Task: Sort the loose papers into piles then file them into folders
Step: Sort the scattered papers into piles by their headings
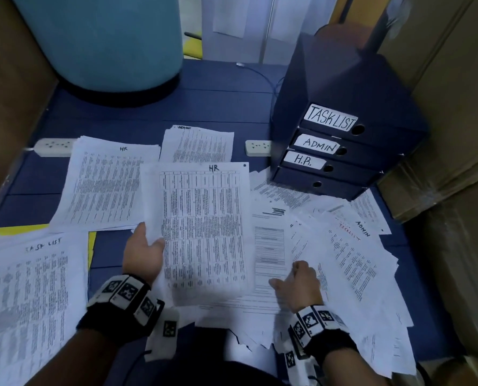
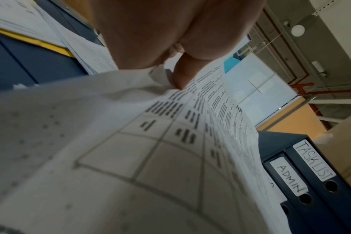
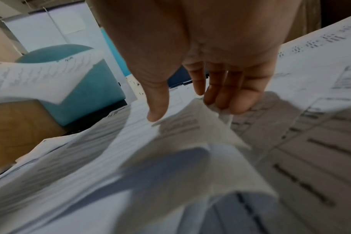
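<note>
Nearest, the right hand (image 1: 296, 285) rests on the loose papers (image 1: 352, 263) fanned over the right side of the blue floor (image 1: 115, 254), its grip released, fingers fairly straight with the tips touching a lifted sheet corner; the left hand (image 1: 144, 253) pinches the left edge of an HR sheet (image 1: 201, 227), thumb on top, holding it up above the heap; at the near left lies the TASK LIST pile (image 1: 29, 296) over a yellow folder (image 1: 92, 243); farther back sit the HR pile (image 1: 107, 185) and, behind it, the ADMIN pile (image 1: 199, 143); at the far right stand stacked box files (image 1: 352, 151) labelled TASKLIST, ADMIN, H.R.; two white power strips (image 1: 55, 146) lie beyond the piles; a teal drum (image 1: 104, 43) fills the far left corner.
</note>
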`<state>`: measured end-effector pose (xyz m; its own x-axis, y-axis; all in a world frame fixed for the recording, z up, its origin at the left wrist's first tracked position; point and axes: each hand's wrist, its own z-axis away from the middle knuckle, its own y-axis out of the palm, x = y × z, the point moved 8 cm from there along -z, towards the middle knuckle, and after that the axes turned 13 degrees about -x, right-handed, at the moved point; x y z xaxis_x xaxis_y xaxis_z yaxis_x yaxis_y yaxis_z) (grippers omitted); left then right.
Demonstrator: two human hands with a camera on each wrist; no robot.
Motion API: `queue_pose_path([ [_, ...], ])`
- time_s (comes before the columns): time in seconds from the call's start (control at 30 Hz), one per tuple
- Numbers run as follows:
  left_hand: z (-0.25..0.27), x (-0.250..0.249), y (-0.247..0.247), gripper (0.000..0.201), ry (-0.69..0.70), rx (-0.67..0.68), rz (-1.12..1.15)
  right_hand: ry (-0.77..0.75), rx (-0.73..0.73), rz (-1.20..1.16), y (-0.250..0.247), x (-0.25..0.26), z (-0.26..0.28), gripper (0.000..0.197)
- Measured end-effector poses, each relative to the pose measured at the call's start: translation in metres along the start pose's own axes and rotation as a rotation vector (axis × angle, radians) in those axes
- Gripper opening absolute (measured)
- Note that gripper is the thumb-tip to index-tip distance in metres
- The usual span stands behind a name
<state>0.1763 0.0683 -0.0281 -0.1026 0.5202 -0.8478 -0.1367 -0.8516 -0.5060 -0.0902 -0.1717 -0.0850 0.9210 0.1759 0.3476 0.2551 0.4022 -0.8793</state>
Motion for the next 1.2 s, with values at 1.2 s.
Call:
queue_pose_path([
  [1.2,0.037,0.016,-0.032,0.026,-0.074,0.12,0.181,-0.245,0.25,-0.91,-0.052,0.085,0.079,0.024],
])
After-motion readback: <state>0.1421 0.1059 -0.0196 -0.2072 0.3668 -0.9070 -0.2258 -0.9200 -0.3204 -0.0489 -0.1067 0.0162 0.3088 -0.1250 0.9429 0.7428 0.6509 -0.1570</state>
